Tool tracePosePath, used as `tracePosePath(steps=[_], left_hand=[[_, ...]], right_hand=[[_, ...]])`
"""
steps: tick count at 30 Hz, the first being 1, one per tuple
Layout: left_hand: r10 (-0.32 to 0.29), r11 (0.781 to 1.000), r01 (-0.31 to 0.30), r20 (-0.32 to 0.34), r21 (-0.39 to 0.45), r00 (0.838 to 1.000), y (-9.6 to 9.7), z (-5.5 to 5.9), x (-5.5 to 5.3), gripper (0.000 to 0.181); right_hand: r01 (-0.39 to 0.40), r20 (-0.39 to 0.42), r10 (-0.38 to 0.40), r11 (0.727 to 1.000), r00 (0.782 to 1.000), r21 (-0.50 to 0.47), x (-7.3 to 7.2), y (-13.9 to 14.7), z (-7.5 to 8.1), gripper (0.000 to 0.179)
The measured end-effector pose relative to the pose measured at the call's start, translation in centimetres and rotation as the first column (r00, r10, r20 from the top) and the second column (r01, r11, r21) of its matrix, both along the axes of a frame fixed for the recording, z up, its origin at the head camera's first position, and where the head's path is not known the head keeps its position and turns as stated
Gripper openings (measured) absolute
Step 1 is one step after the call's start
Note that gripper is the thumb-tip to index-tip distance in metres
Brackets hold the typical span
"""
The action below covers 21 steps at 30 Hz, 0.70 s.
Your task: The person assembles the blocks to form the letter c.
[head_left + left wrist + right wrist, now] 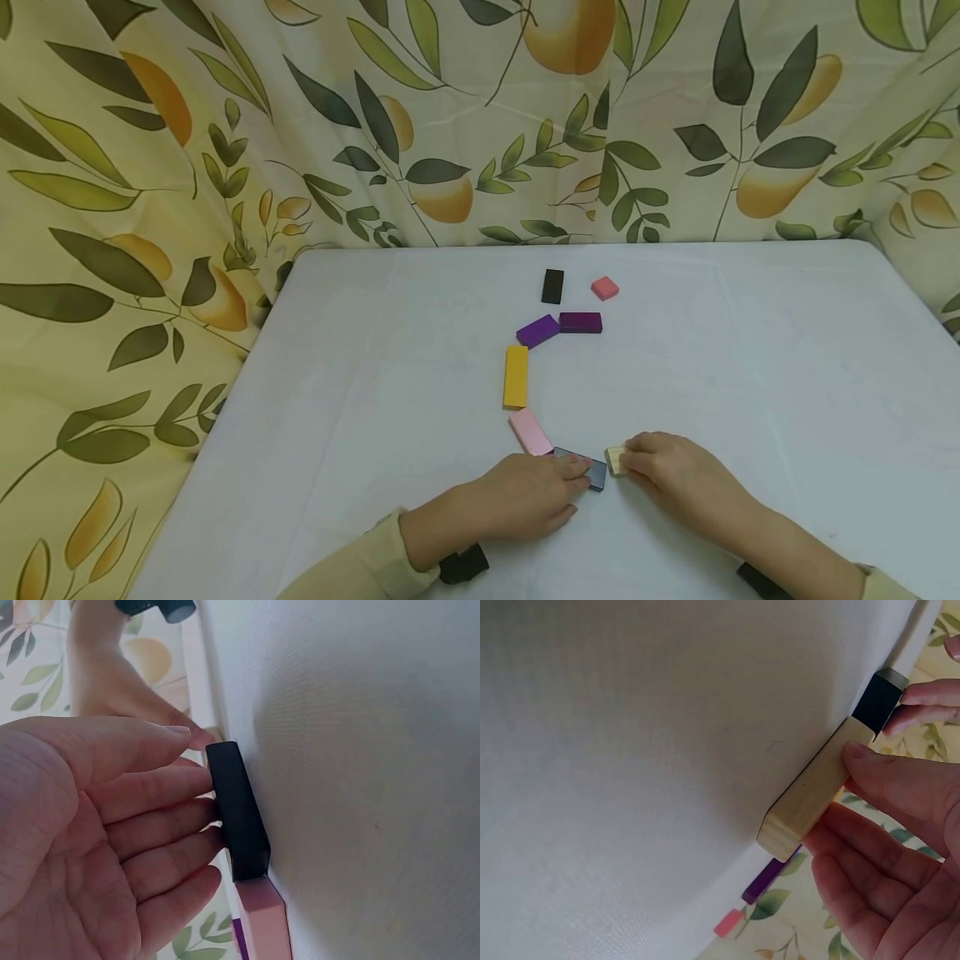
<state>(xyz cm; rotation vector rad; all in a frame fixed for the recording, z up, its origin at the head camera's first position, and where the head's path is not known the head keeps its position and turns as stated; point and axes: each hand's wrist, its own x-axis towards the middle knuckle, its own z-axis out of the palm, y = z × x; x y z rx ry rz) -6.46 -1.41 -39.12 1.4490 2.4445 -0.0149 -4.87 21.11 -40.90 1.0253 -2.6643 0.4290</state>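
Note:
In the head view, a dark grey block (597,476) lies flat on the white table under the fingertips of my left hand (521,497). Those fingers are extended, as the left wrist view shows along the block's side. My right hand (682,477) pinches a pale wooden block (810,791) between thumb and fingers, just right of the grey one. A light pink block (530,432) meets the grey block's far left end. From there the curved row runs on through a yellow block (516,377), a purple block (537,332) and a dark magenta block (581,322).
Beyond the row, a black block (552,287) and a small coral block (605,288) lie apart near the table's far side. A leaf-and-fruit patterned cloth (487,125) hangs behind the white tabletop (375,358) and down its left side.

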Motion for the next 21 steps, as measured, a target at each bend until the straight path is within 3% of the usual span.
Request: tracePosePath(steps=[13,21], left_hand=[[0.004,1.0,-0.004,0.009,-0.005,1.0,0.08,0.0,-0.05,0.039],[-0.007,1.0,0.007,-0.017,0.004,1.0,0.1,0.02,-0.06,0.038]], right_hand=[[-0.038,-0.001,0.038,0.999,0.999,-0.04,0.36,-0.12,-0.03,0.024],[-0.04,0.008,0.04,0.998,0.999,-0.046,0.48,-0.33,0.16,0.024]])
